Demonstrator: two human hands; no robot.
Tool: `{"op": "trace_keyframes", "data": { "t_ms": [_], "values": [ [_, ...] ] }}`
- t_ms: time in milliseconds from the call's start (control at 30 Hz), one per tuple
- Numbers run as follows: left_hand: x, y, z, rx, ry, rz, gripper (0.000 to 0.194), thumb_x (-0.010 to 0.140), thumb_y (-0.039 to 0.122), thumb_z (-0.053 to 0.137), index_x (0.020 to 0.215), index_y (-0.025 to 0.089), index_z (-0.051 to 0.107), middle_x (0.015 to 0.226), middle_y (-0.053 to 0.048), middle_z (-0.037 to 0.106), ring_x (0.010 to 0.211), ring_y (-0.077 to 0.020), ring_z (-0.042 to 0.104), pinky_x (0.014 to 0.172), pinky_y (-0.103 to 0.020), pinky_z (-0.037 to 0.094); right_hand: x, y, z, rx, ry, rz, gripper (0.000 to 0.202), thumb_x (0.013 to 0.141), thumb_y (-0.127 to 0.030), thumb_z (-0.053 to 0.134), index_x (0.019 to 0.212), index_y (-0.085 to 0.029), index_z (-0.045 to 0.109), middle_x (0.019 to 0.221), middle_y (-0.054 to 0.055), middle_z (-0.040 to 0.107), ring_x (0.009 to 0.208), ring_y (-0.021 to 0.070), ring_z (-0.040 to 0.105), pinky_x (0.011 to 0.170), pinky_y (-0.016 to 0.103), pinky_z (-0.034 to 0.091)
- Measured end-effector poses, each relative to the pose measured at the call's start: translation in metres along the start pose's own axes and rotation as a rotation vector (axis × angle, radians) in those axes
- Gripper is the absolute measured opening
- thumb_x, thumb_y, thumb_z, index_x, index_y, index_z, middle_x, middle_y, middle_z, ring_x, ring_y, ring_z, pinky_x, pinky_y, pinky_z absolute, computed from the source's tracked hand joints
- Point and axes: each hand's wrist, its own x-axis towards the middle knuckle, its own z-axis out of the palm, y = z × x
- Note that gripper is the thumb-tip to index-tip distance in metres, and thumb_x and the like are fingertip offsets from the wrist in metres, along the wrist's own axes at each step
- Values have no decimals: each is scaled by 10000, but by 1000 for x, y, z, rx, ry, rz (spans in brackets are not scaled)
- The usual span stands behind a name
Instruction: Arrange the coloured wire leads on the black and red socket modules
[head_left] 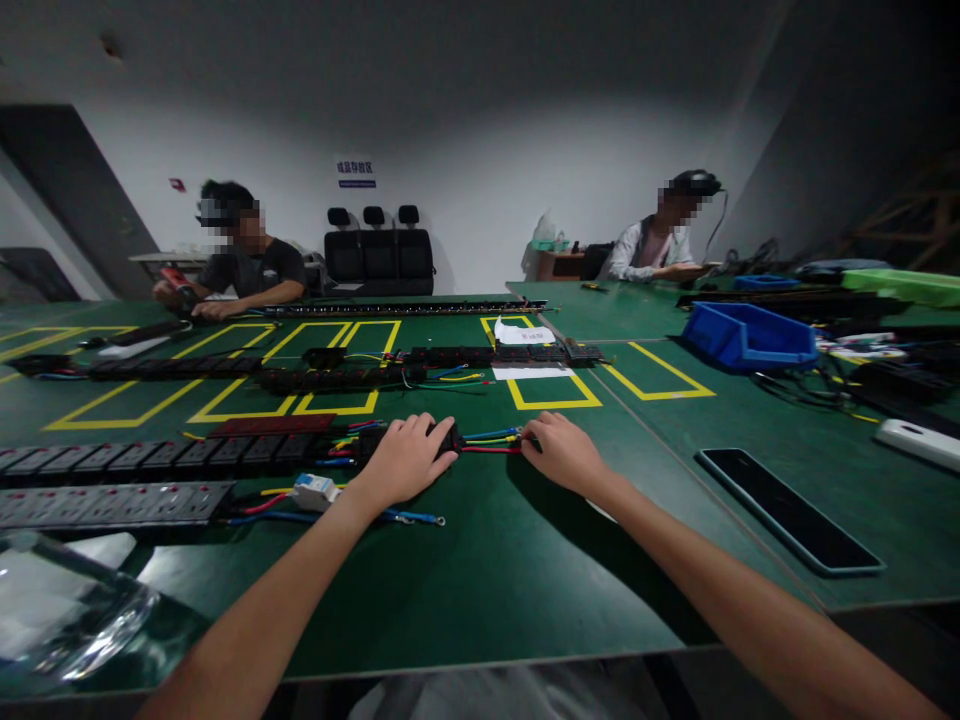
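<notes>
My left hand rests over a black module, its fingers curled round the top and far side. Blue, green, yellow and red wires run from the module to my right hand, whose fingertips are pinched together on their ends. More coloured wires lead left from the module toward a black socket strip. In front of that lies a grey socket strip, with a small white breaker and blue wires with ring terminals at its right end.
A phone lies at the right, below a blue bin and loose cables. More dark strips cross the yellow-marked green table. Clear plastic is at front left. Two people sit across the table, one holding a red tool.
</notes>
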Motion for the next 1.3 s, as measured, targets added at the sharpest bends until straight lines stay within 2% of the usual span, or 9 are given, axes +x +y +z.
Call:
{"op": "trace_keyframes", "data": {
  "t_ms": [133, 267, 400, 567, 700, 933, 1033, 1133, 1300],
  "values": [
    [0, 0, 1, 2, 10, 2, 556, 1035, 507, 411, 1481, 180, 469, 1196, -148, 614, 1091, -300, 582, 914, -414, 431, -1, -2, -1, -20, 1, 11, 264, 981, -289, 521, 1044, -185, 755, 1017, 127, 714, 981, 264, 639, 787, 327, 466],
    [0, 0, 1, 8, 11, 7, 556, 1036, 507, 415, 1483, 179, 465, 1200, -146, 612, 1094, -298, 580, 912, -410, 431, 0, -2, 2, 21, 18, -3, 289, 988, -300, 504, 972, -184, 769, 975, 121, 723, 939, 255, 650, 754, 319, 460],
    [0, 0, 1, 18, 8, 9, 556, 1039, 502, 413, 1483, 171, 462, 1203, -145, 610, 1090, -294, 579, 906, -404, 433, 3, 6, 6, 211, 71, 35, 253, 953, -298, 542, 966, -184, 767, 988, 97, 745, 921, 227, 673, 751, 292, 470],
    [-1, 0, 0, 28, 7, 8, 555, 1042, 512, 401, 1482, 179, 465, 1193, -140, 610, 1079, -291, 579, 890, -400, 433, 6, 8, 8, 540, 226, 67, 289, 928, -296, 517, 965, -187, 782, 928, 69, 779, 825, 215, 696, 729, 291, 491],
    [-1, 1, 0, 33, 6, 7, 554, 1043, 513, 399, 1479, 178, 467, 1192, -141, 610, 1082, -288, 579, 886, -393, 431, 4, 3, 8, 628, 323, 17, 288, 912, -313, 517, 950, -186, 773, 876, 64, 775, 753, 207, 688, 697, 295, 492],
    [-1, 1, 1, 57, 12, 4, 547, 1038, 508, 418, 1474, 182, 470, 1186, -133, 612, 1064, -288, 584, 869, -390, 431, 0, 6, -1, 370, 354, -49, 242, 911, -264, 518, 966, -191, 742, 870, 60, 761, 783, 205, 686, 693, 289, 444],
    [-2, 1, 1, 56, 21, 8, 541, 1041, 504, 416, 1472, 183, 471, 1181, -130, 614, 1061, -287, 585, 865, -390, 432, -2, 3, -8, 192, 239, 19, 236, 937, -329, 533, 878, -222, 735, 844, 49, 760, 766, 207, 686, 622, 279, 386],
    [-2, 1, 1, 52, 18, 9, 540, 1041, 504, 417, 1470, 182, 471, 1183, -128, 616, 1061, -285, 585, 869, -392, 431, -4, -2, -11, 29, 88, 83, 365, 964, -438, 517, 739, -227, 711, 755, 58, 738, 682, 206, 664, 560, 280, 317],
    [-2, 2, 0, 53, 13, 7, 542, 1043, 500, 411, 1476, 176, 464, 1201, -137, 612, 1074, -286, 580, 881, -397, 428, -3, -5, -11, -21, 26, 63, 372, 993, -418, 472, 788, -228, 717, 806, 60, 748, 716, 206, 675, 552, 275, 293]
  ]
}}
